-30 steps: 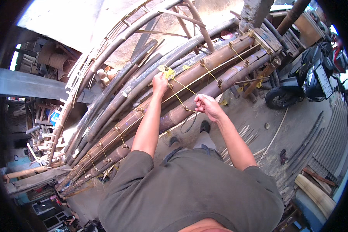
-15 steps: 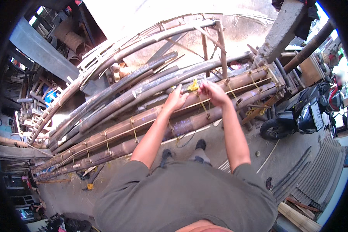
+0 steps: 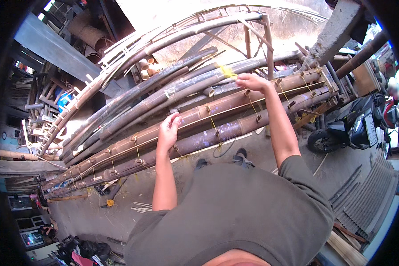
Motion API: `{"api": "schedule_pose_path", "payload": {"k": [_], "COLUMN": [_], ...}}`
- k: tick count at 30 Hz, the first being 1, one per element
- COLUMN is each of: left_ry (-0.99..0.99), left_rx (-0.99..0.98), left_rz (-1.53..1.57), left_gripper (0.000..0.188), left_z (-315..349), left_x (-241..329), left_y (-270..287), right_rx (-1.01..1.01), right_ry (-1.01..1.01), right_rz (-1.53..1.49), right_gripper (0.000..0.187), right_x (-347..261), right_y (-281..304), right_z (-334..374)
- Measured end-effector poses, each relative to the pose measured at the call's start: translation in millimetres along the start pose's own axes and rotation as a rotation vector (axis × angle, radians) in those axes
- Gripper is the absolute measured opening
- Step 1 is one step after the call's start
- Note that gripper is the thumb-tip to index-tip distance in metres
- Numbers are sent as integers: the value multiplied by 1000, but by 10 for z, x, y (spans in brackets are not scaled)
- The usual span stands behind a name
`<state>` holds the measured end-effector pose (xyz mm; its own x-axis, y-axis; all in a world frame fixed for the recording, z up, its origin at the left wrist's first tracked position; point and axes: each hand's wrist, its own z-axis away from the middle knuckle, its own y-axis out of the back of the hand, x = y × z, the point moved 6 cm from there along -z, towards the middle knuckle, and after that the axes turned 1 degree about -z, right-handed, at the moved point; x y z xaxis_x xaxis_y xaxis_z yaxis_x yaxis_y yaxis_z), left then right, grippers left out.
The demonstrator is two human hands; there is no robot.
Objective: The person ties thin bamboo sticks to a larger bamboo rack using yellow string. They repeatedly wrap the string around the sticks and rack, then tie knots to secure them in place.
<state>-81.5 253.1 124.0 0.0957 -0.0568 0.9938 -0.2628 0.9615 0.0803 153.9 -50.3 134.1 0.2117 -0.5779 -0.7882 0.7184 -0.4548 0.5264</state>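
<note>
Two long brown bamboo poles lie side by side in front of me, an upper pole (image 3: 195, 116) and a lower pole (image 3: 228, 128). Short pegs stand along both, with yellow cord (image 3: 212, 117) tied across at several places. My right hand (image 3: 253, 83) is above the upper pole, its fingers closed on a blurred yellow bundle of string (image 3: 227, 72) that sticks out past the fingertips. Over the same pole farther left, my left hand (image 3: 168, 132) has thumb and fingers drawn together; whatever is between them is too small to make out.
Behind the poles lie more dark bamboo poles (image 3: 155, 99) and a curved bamboo frame (image 3: 199, 29). A concrete post (image 3: 334, 37) rises at the far right. A parked motorcycle (image 3: 354, 128) and corrugated sheets (image 3: 365, 201) are on the right. Thin sticks (image 3: 142, 207) lie on the floor.
My hands have moved apart: the left one went left and nearer me, the right one slightly up and away with the yellow bundle. The view has shifted a little.
</note>
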Motion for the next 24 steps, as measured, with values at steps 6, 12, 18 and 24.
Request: {"api": "schedule_pose_path", "payload": {"k": [6, 12, 18, 24], "left_ry": [-107, -202, -216, -155], "left_rx": [-32, -244, -226, -267], "left_rz": [-365, -818, -943, -877], "left_gripper": [35, 29, 25, 28], "left_z": [-41, -248, -292, -274], "left_x": [-92, -422, -347, -440], "left_y": [-188, -912, -1047, -1044], "right_rx": [-248, -454, 198, 1099], "right_ry": [517, -31, -192, 300], "right_rz": [-976, -79, -1338, -1643], "right_gripper": [25, 29, 34, 22], "right_x": [-804, -379, -217, -577], "right_y": [-271, -1922, -2860, -2424], "right_z": [1015, 1466, 1298, 668]}}
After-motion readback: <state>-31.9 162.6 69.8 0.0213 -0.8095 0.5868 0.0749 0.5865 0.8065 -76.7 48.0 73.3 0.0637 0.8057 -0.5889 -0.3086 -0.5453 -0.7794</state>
